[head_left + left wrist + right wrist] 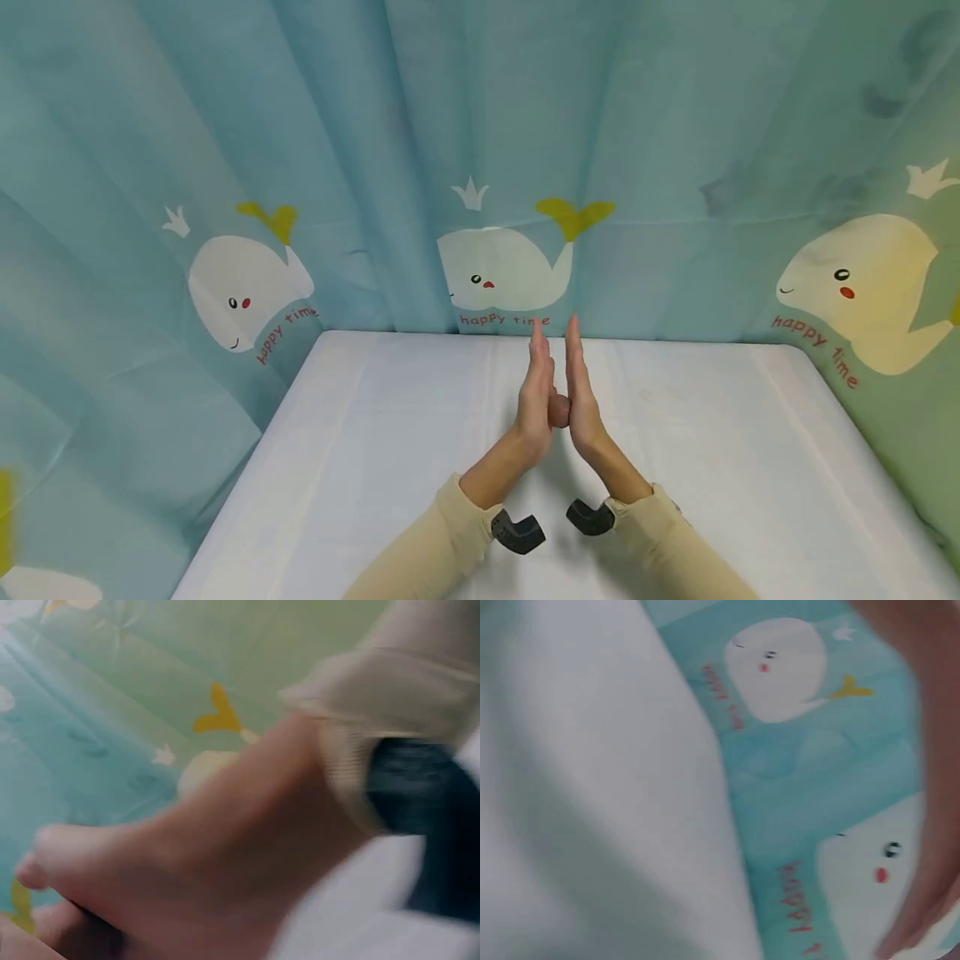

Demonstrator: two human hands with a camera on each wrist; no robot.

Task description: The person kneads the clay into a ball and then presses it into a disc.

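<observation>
Both hands are raised over the white table, palms facing each other and fingers straight, pointing away from me. My left hand [533,404] presses its palm against one side of a small round brown ball [559,411]. On the ball's other side is the palm of my right hand [582,404]. The fingertips stand slightly apart. In the left wrist view a blurred hand [150,877] and forearm cross the picture, with a dark patch low at the left that I cannot identify. The right wrist view has a blurred hand [934,877] along its right edge; the ball cannot be made out there.
A white-covered table [405,400] lies beneath the hands. Blue-green curtains [495,108] printed with whales hang behind and at both sides. Black wrist mounts [517,532] project inward from the beige sleeves [442,542].
</observation>
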